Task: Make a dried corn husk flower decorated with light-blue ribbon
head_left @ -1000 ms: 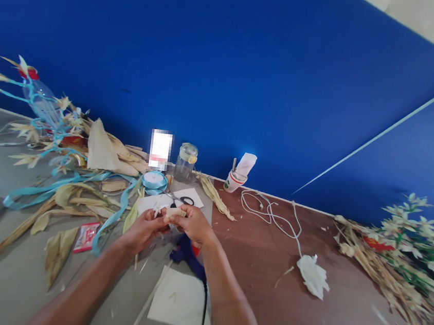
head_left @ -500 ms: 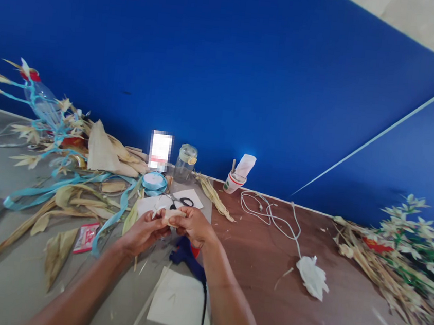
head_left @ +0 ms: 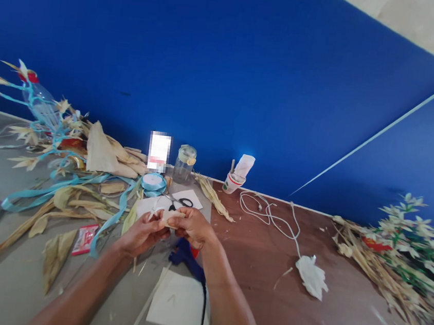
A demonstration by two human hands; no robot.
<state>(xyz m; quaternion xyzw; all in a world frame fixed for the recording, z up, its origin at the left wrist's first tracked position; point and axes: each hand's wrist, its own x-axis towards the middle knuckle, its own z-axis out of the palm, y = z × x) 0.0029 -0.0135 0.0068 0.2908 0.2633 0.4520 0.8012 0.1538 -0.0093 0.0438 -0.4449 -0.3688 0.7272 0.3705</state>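
Note:
A small pale piece of dried corn husk [head_left: 171,218] is pinched between both hands above the middle of the table. My left hand [head_left: 147,233] grips its left side with thumb and fingertips. On the other side, my right hand [head_left: 190,226] holds it, fingers closed. Beneath my right wrist lies a dark blue glue gun [head_left: 187,258] with a red part, its cord running toward me. Just beyond the hands, black-handled scissors [head_left: 185,202] rest on white paper [head_left: 193,198]. A spool of light blue ribbon [head_left: 153,182] lies behind my left hand.
Husk strips [head_left: 77,202] and loose blue ribbon [head_left: 38,200] cover the left side, near a bottle with husk flowers [head_left: 41,97]. A glass jar [head_left: 184,164], paper cup [head_left: 233,183] and white cable [head_left: 269,212] stand or lie along the blue wall. Dried husks [head_left: 379,278] lie far right.
Both hands stay nearly in place, still pinching the husk piece. The whole view has shifted very slightly; nothing on the table has visibly moved.

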